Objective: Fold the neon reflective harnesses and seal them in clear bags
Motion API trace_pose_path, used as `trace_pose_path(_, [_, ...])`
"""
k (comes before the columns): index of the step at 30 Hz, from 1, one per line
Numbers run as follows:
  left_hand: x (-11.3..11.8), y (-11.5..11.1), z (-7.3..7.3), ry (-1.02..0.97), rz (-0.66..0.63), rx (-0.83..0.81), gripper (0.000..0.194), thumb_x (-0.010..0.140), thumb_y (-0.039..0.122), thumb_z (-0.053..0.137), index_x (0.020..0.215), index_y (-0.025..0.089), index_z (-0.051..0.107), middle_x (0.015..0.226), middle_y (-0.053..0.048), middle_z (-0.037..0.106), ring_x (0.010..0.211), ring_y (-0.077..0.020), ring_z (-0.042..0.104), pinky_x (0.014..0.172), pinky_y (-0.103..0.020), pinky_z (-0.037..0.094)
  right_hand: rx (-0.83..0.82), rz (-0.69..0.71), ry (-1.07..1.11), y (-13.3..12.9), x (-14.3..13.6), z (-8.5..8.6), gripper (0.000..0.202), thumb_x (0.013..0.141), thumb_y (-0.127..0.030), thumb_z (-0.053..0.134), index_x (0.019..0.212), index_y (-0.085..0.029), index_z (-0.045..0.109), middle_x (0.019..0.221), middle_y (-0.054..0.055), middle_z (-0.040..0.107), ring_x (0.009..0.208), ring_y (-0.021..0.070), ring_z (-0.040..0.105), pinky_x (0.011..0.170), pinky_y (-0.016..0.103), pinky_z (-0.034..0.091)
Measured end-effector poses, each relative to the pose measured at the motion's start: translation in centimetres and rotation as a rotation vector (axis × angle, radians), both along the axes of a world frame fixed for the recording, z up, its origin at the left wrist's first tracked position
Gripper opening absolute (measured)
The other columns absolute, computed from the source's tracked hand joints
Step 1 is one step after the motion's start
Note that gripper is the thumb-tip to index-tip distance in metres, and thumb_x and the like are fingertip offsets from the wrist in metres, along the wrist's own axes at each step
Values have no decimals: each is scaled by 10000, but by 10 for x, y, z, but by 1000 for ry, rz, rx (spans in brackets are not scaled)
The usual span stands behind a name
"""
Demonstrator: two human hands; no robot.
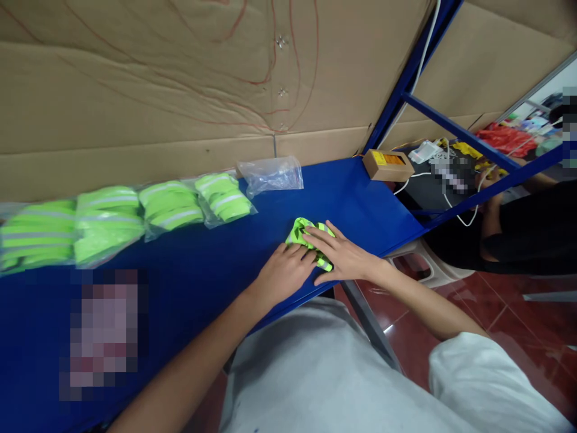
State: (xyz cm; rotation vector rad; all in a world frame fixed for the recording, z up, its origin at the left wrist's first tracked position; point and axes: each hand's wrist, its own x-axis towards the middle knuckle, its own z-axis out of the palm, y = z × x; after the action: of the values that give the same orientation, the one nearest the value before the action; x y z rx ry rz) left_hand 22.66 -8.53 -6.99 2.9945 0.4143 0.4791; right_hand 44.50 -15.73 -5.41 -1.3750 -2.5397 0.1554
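A bundle of neon-green reflective fabric (298, 233) with pale strips lies on the blue table near its front edge, folded or rolled up. My left hand (287, 273) rests against its near left side, with bent fingers closed on the fabric; the fingertips are partly hidden. Over the bundle's right side lies my right hand (345, 257), fingers stretched out and apart, covering much of it. A short striped end of the fabric shows between the two hands.
Several clear bags of green reflective fabric (171, 204) line the back of the blue table (347, 192). Beside them lies a clear plastic bag (273, 174). A cardboard box (387, 165) stands near a blue frame (460, 126). Another person sits at right. A blurred-out item lies at left.
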Motion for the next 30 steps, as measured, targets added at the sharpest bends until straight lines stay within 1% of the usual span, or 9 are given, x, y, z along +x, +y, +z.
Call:
trace_pose_path(4, [-12, 19, 10, -234, -18, -386, 163, 1008, 190, 530, 1111, 211, 654, 1055, -27, 743, 923, -156, 711, 862, -292, 546, 25, -4, 1, 5, 4, -4, 837, 996, -588, 565, 1647, -171, 245, 1631, 169, 425, 1556, 279, 356, 1314, 563, 228])
trace_pose_path(6, [-17, 31, 13, -295, 31, -485, 211, 980, 158, 548, 1157, 229, 640, 1148, -33, 705, 1033, -155, 692, 954, -291, 544, 57, -18, 29, 7, 6, -8, 713, 1036, -498, 537, 1625, -175, 298, 1600, 158, 471, 1529, 271, 405, 1309, 556, 258])
trace_pose_path(9, [-20, 45, 10, -212, 57, -523, 408, 937, 157, 618, 1331, 251, 572, 1406, -75, 572, 1340, -231, 563, 1164, -405, 460, 100, -17, 92, 8, 9, -14, 623, 1049, -435, 532, 1595, -194, 355, 1567, 140, 512, 1503, 271, 443, 1294, 556, 301])
trace_pose_path(14, [-13, 48, -6, -196, 78, -659, 650, 873, 246, 760, 1452, 288, 470, 1465, -87, 525, 1318, -266, 584, 1146, -454, 502, 105, -62, 345, 17, 13, -22, 562, 998, -474, 619, 1489, -230, 500, 1486, 128, 575, 1414, 260, 538, 1182, 461, 480])
trace_pose_path(17, [-6, 41, -8, -276, 85, -641, 717, 850, 295, 808, 1472, 300, 453, 1437, -90, 542, 1345, -273, 558, 1161, -473, 491, 111, -87, 453, 24, 11, -23, 430, 1032, -468, 559, 1383, -222, 587, 1410, 139, 600, 1343, 262, 587, 1128, 452, 519])
trace_pose_path(20, [1, 32, -10, -372, 129, -636, 707, 843, 324, 818, 1459, 291, 471, 1456, -105, 516, 1368, -280, 533, 1161, -483, 490, 69, -147, 495, 27, 6, -19, 378, 1090, -424, 421, 1338, -213, 612, 1354, 142, 607, 1299, 251, 599, 1115, 451, 520])
trace_pose_path(23, [5, 28, -15, -501, 210, -775, 673, 863, 312, 781, 1449, 268, 454, 1493, -123, 476, 1249, -237, 621, 1070, -426, 565, 23, -210, 526, 29, 3, -13, 411, 1106, -414, 339, 1324, -207, 620, 1350, 143, 590, 1295, 247, 589, 1130, 450, 499])
trace_pose_path(26, [6, 25, -18, -537, 248, -892, 677, 869, 278, 751, 1457, 264, 418, 1496, -125, 479, 1140, -193, 676, 1019, -396, 595, -4, -293, 547, 32, -1, -13, 408, 1095, -446, 359, 1292, -208, 626, 1342, 151, 587, 1316, 259, 567, 1134, 459, 482])
trace_pose_path(30, [7, 21, -14, -446, 262, -742, 725, 841, 290, 794, 1471, 301, 434, 1472, -105, 490, 1294, -257, 596, 1123, -477, 525, -67, -509, 475, 37, -5, -21, 479, 1068, -515, 411, 1370, -180, 571, 1483, 195, 508, 1465, 325, 430, 1197, 545, 384])
